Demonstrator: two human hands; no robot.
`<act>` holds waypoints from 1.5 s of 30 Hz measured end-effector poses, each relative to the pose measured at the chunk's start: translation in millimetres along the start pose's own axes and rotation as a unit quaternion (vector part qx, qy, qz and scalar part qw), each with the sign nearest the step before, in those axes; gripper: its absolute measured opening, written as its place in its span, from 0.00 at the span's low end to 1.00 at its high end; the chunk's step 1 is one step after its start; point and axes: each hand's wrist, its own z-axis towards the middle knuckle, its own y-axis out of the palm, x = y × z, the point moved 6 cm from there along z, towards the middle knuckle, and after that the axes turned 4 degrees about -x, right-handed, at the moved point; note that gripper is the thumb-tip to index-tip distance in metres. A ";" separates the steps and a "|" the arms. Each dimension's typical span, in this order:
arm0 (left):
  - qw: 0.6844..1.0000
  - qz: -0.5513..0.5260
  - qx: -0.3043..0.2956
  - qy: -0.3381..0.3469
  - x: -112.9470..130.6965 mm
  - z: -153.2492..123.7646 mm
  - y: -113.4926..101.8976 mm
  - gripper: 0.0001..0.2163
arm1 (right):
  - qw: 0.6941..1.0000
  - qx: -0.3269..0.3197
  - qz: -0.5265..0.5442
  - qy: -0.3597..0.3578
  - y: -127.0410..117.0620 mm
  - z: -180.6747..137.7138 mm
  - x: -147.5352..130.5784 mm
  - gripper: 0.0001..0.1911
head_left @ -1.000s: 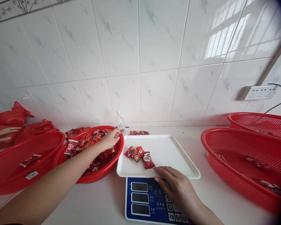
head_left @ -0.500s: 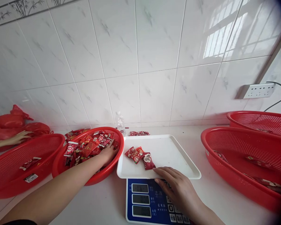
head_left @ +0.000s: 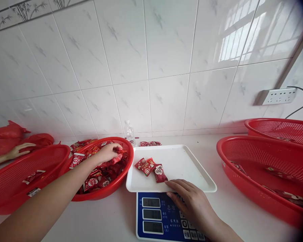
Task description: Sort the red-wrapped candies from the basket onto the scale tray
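Note:
My left hand [head_left: 108, 153] is raised over a round red basket [head_left: 128, 163] full of red wrapped candies [head_left: 96, 178], its fingers closed on a few of the candies. My right hand [head_left: 192, 203] rests flat, fingers apart, on the blue scale [head_left: 154, 215] at the front edge of the white tray [head_left: 184, 164]. The tray sits on the scale and carries three red candy packets [head_left: 150, 167] near its left side.
A red basket [head_left: 5, 181] with a few packets lies far left; another person's hand [head_left: 17, 150] rests by red bags [head_left: 5, 137] behind it. Two big red baskets [head_left: 244, 188] stand right. A small bottle [head_left: 129, 132], loose packets [head_left: 149, 143] and a power strip [head_left: 277, 96] line the tiled wall.
My left hand dipped into the candy basket, closed on some packets and has lifted out of the pile. The right hand stayed on the scale. The other person's hand shifted slightly.

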 end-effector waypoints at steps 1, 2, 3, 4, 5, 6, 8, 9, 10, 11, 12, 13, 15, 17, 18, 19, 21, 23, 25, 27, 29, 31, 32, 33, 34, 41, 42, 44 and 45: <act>0.998 -0.068 0.013 -0.008 8.2 -1.9 -3.5 0.18 | 1.000 0.001 0.000 0.000 -0.2 0.2 0.1 0.13; 0.990 -0.138 0.020 -0.016 17.1 -4.2 -4.1 0.20 | 1.000 0.002 -0.001 0.000 -0.4 0.5 0.1 0.13; 0.980 -0.198 0.018 -0.020 26.6 -6.4 -1.8 0.21 | 1.000 0.003 -0.001 -0.001 -0.5 0.9 0.1 0.13; 0.971 -0.240 0.008 -0.018 36.7 -8.4 2.9 0.21 | 1.000 0.004 -0.001 0.000 -0.6 1.2 0.1 0.13; 0.964 -0.266 -0.006 -0.011 46.5 -10.1 9.5 0.20 | 1.000 0.004 0.000 -0.001 -0.7 1.5 0.0 0.13; 0.960 -0.278 -0.021 -0.001 55.6 -11.4 17.1 0.19 | 1.000 0.005 0.000 -0.001 -0.7 1.6 -0.1 0.13; 0.964 -0.260 -0.043 0.023 69.2 -12.3 32.5 0.15 | 1.000 0.006 0.002 -0.002 -0.7 1.3 -0.4 0.13; 0.969 -0.239 -0.047 0.034 73.5 -11.9 39.3 0.14 | 1.000 0.007 0.002 -0.002 -0.8 0.9 -0.5 0.13; 0.975 -0.212 -0.048 0.045 76.6 -10.9 45.0 0.14 | 1.000 0.008 0.002 -0.002 -0.8 0.5 -0.6 0.13; 0.980 -0.183 -0.046 0.058 79.0 -9.6 49.8 0.14 | 1.000 0.008 0.001 -0.002 -0.8 0.1 -0.7 0.14; 0.985 -0.151 -0.042 0.073 80.8 -8.0 53.6 0.13 | 1.000 0.008 0.000 -0.003 -0.7 -0.2 -0.7 0.14; 0.988 -0.118 -0.037 0.088 82.2 -6.5 57.1 0.13 | 1.000 0.007 -0.001 -0.003 -0.7 -0.3 -0.8 0.14; 0.992 -0.044 -0.028 0.113 82.6 -4.0 65.3 0.11 | 1.000 0.006 -0.001 -0.003 -1.0 0.1 -0.9 0.14; 0.990 0.035 -0.024 0.134 80.4 -4.0 78.1 0.10 | 1.000 0.004 0.003 -0.001 -1.4 1.1 -1.0 0.14; 0.987 0.070 -0.020 0.144 78.9 -5.2 86.0 0.10 | 1.000 0.003 0.005 0.000 -1.7 1.6 -1.1 0.13; 0.982 0.101 -0.014 0.159 78.0 -7.5 94.3 0.10 | 1.000 0.002 0.005 0.001 -2.0 2.0 -1.3 0.13; 0.968 0.145 0.009 0.206 79.7 -14.7 110.2 0.11 | 1.000 0.002 0.006 0.000 -2.6 2.4 -1.9 0.13; 0.956 0.154 0.016 0.249 84.6 -21.8 123.3 0.12 | 1.000 0.001 0.007 0.001 -2.7 2.3 -2.1 0.13; 0.956 0.124 0.009 0.266 90.7 -24.4 129.2 0.11 | 1.000 -0.002 0.010 0.003 -2.4 2.1 -2.0 0.13; 0.964 0.075 0.009 0.254 96.2 -21.4 125.9 0.10 | 1.000 -0.006 0.012 0.008 -2.1 2.0 -1.8 0.13; 0.969 0.035 0.021 0.245 101.7 -16.7 117.1 0.09 | 1.000 -0.011 0.013 0.010 -2.0 2.2 -1.9 0.13; 0.967 0.020 0.032 0.252 106.9 -13.2 108.7 0.09 | 1.000 -0.013 0.015 0.010 -2.4 2.6 -2.3 0.13; 0.966 0.021 0.034 0.256 108.7 -12.0 105.8 0.09 | 1.000 -0.012 0.015 0.009 -2.6 2.7 -2.4 0.13; 0.965 0.023 0.033 0.258 109.7 -11.0 104.1 0.09 | 1.000 -0.012 0.016 0.009 -2.8 2.7 -2.5 0.12; 0.966 0.026 0.028 0.257 110.0 -10.0 103.5 0.09 | 1.000 -0.010 0.017 0.008 -3.0 2.7 -2.5 0.12; 0.992 0.013 -0.030 0.122 85.6 13.9 113.2 0.16 | 1.000 -0.015 0.015 0.011 -0.7 1.8 -1.5 0.12; 0.993 0.029 -0.008 0.115 83.2 18.8 112.4 0.17 | 1.000 -0.015 0.015 0.010 -0.6 1.9 -1.6 0.12; 0.987 0.071 0.040 0.141 85.0 27.0 111.8 0.18 | 1.000 -0.014 0.015 0.007 -1.1 2.1 -2.1 0.13; 0.981 0.092 0.047 0.167 88.7 30.1 114.5 0.17 | 1.000 -0.014 0.015 0.006 -1.5 2.3 -2.3 0.13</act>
